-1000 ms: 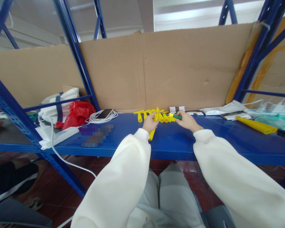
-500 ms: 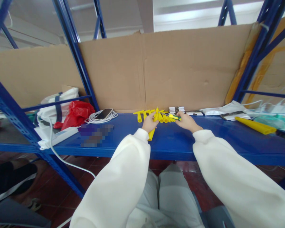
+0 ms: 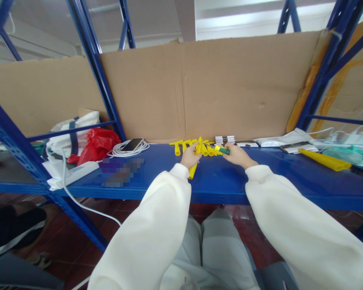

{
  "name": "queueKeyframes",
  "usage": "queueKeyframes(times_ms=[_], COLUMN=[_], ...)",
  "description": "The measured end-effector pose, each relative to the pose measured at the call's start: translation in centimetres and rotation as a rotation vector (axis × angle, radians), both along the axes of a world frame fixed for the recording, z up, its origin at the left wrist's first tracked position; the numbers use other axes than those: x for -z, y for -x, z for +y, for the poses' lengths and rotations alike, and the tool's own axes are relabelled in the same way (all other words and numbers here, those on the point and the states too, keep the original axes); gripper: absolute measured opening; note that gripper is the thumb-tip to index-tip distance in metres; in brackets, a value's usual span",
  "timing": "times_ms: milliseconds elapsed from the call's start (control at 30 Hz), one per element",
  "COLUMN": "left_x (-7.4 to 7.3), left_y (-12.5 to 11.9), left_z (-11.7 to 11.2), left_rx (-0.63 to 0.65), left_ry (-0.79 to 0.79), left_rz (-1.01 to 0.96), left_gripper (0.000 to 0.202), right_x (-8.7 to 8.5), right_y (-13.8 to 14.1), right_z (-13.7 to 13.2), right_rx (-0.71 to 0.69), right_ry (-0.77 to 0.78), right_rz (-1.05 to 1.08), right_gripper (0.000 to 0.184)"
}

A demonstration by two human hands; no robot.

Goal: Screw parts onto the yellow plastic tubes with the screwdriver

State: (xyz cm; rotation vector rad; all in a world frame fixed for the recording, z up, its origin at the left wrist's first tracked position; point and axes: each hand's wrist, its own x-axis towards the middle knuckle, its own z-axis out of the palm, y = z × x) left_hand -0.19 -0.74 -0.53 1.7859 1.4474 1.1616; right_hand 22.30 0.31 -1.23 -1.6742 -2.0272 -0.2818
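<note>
My left hand point(image 3: 188, 156) is closed around a yellow T-shaped plastic piece point(image 3: 192, 171), whose tube end sticks out below my fingers. A screwdriver point(image 3: 222, 150) with a yellow and green handle is gripped in my right hand point(image 3: 236, 155). Its thin shaft points left, toward the top of the yellow piece. Whether the tip touches a screw there is too small to tell. Behind my hands, more yellow T-shaped pieces point(image 3: 177, 150) lie in a row on the blue shelf point(image 3: 160, 169).
A stack of small white packs point(image 3: 224, 139) stands against the cardboard panel point(image 3: 230, 88). On the left are a phone point(image 3: 133, 144), a coiled white cable point(image 3: 118, 150), a red bag point(image 3: 101, 143) and a power strip point(image 3: 75, 174). At right lies a long yellow piece point(image 3: 325, 159) beside plastic bags.
The screwdriver handle has turned in my right hand, showing more green at its end. My left hand and the yellow piece stay in place.
</note>
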Motion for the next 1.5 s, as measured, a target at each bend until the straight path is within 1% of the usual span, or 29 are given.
queueKeyframes(times_ms=[200, 367, 500, 800, 1100, 1367, 1500], left_x=[0.0, 0.0, -0.1, 0.0, -0.3, -0.1, 0.0], left_y=[0.0, -0.1, -0.1, 0.0, 0.0, 0.0, -0.1], left_z=[-0.1, -0.2, -0.1, 0.0, -0.2, -0.1, 0.1], left_rx=[-0.008, -0.002, 0.000, -0.004, -0.003, -0.002, 0.000], left_ry=[-0.024, -0.024, -0.029, -0.046, -0.024, -0.030, -0.021], left_rz=[0.018, 0.009, 0.039, 0.037, 0.038, 0.025, 0.015], left_gripper=[0.066, 0.067, 0.067, 0.066, 0.065, 0.065, 0.066], right_x=[-0.2, 0.0, 0.2, 0.0, 0.6, 0.1, 0.1], right_y=[-0.1, -0.1, -0.1, -0.3, -0.6, -0.2, -0.2], right_z=[0.0, 0.3, 0.4, 0.5, 0.9, 0.4, 0.5], right_rx=[-0.037, 0.017, 0.016, -0.038, -0.052, -0.039, -0.030], right_ry=[0.020, 0.016, 0.014, -0.030, -0.014, 0.005, -0.029], right_rz=[0.030, 0.012, -0.006, 0.048, 0.036, 0.026, 0.034], right_gripper=[0.019, 0.028, 0.031, 0.025, 0.023, 0.018, 0.023])
